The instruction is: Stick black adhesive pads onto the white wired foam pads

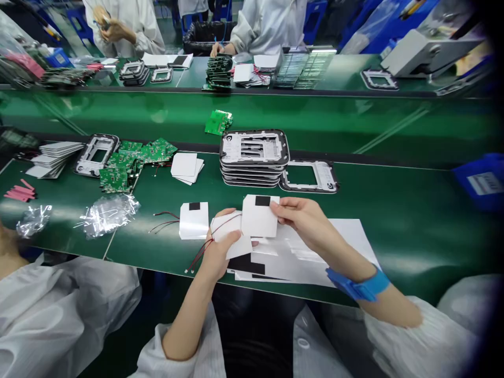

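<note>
My left hand [220, 247] grips a white flat pack [230, 231] with thin red and black wires [199, 254] trailing down to its left. My right hand [303, 215] pinches a second white square pack [258, 218] with a black patch at its top edge, held just above the first. Both hover over white backing sheets [346, 241] lying at the near edge of the green table. Another white pack with a black patch and wires [193, 220] lies flat to the left of my left hand. A blue strap [360, 287] wraps my right wrist.
A stack of grey-rimmed frames [254, 157] stands behind my hands, with a single frame [311, 176] beside it. Green circuit boards [129, 160], white pack stacks [187, 167], crumpled clear plastic [106, 212] and pink strips [19, 191] lie left. Other people work across the far table.
</note>
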Demonstrator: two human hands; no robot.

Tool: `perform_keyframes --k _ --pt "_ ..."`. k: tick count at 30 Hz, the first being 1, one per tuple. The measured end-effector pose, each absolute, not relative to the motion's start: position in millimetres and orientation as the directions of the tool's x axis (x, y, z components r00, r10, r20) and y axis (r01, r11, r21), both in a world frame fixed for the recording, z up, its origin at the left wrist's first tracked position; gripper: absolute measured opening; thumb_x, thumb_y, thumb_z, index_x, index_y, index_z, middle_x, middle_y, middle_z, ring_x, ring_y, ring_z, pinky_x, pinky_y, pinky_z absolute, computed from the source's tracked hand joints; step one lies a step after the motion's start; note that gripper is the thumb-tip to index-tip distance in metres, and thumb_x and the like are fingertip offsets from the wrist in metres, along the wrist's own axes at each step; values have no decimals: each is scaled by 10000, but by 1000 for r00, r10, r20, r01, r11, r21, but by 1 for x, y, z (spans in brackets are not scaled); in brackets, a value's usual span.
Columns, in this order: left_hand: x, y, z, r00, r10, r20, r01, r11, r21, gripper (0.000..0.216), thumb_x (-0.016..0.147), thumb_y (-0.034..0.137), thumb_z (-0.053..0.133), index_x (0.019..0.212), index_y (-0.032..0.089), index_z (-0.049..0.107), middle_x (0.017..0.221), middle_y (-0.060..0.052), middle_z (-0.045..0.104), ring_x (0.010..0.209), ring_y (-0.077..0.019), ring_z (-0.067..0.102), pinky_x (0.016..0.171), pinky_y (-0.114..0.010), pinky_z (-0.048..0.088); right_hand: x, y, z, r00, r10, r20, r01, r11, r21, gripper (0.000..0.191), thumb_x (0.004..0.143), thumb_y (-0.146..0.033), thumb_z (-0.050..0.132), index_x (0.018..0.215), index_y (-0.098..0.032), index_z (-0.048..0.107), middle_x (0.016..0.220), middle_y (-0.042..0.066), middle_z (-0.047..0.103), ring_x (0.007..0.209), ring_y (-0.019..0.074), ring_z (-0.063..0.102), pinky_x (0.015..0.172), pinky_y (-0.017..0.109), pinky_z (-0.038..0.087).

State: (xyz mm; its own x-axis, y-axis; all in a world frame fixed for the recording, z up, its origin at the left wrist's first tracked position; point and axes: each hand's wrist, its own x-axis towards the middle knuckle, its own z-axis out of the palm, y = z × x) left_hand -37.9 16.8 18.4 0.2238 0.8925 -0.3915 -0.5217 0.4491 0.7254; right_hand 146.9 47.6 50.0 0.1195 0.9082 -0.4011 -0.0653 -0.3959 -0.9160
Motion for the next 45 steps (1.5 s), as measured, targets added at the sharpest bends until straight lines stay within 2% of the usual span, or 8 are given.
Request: perform_keyframes --k 5,10,15,20,27,33,38,45 --pt "-55 14 17 519 736 -435 -316 637 703 325 746 175 646 1051 67 618 878 -132 740 810 -262 715 823 -415 558 103 75 75 -164 906 -390 -84 -407 -910 373 693 -419 798 581 -156 559 521 -38 533 496 59 470 504 177 424" --pt "-60 13 12 703 568 -428 -173 720 672 394 621 132 746 997 113 630 933 -141 749 732 -295 724 704 -430 579 46 118 54 -390 740 -548 296 -463 -835 309 835 -209 657 557 -154 532 535 11 610 512 77 588 560 176 514" --pt "-59 15 11 643 605 -470 -178 715 676 282 715 163 661 975 57 676 933 -161 747 776 -275 729 771 -394 579 23 137 37 -340 795 -502 514 -290 -807 288 781 -151 652 518 -157 535 501 43 619 520 139 625 559 236 528" --pt "-57 15 13 605 630 -487 -208 716 667 262 724 159 647 958 46 685 924 -165 745 771 -277 729 780 -395 579 19 134 40 -268 909 -320 706 -40 -707 239 686 -212 732 524 -157 566 658 128 674 811 298 663 666 333 484" --pt "-50 16 15 461 728 -507 -325 670 667 298 733 154 648 1022 94 616 998 -152 735 771 -279 724 760 -441 586 91 114 88 -274 955 -111 555 62 -830 292 865 -383 600 718 -143 677 663 49 682 646 164 624 594 265 447" --pt "-36 30 25 307 783 -541 -446 621 645 296 742 142 611 1034 94 596 1053 -164 720 805 -257 717 752 -401 588 144 7 60 245 962 120 593 -51 -804 207 873 -355 620 765 -186 675 721 41 690 689 188 625 656 320 514" --pt "-12 52 30 277 814 -510 -518 574 634 288 723 127 599 1010 109 582 1025 -146 725 770 -244 716 798 -427 567 132 -61 -2 -26 994 102 718 90 -691 181 911 -261 593 1064 -196 663 1086 105 679 1027 254 626 837 398 559" --pt "22 75 19 349 881 -319 -583 471 662 484 654 106 614 1130 163 546 950 -84 739 748 -248 712 798 -447 538 118 -73 -18 -100 946 307 808 258 -530 165 897 -204 616 1049 -155 658 1313 170 584 1265 322 501 979 500 509"
